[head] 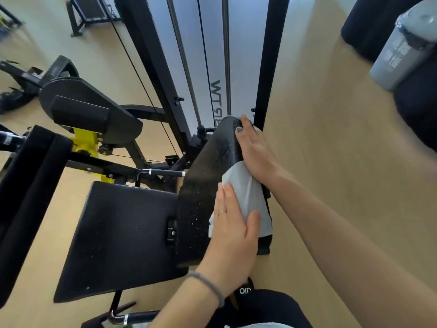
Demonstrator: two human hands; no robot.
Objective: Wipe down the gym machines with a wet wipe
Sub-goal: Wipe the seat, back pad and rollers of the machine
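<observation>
A white wet wipe point(246, 197) is pressed flat against the black back pad point(208, 185) near its right edge by the left hand point(233, 233), fingers straight. The pad's upper right edge is gripped by the right hand point(256, 150). The seat pad point(123, 233) adjoins below.
</observation>
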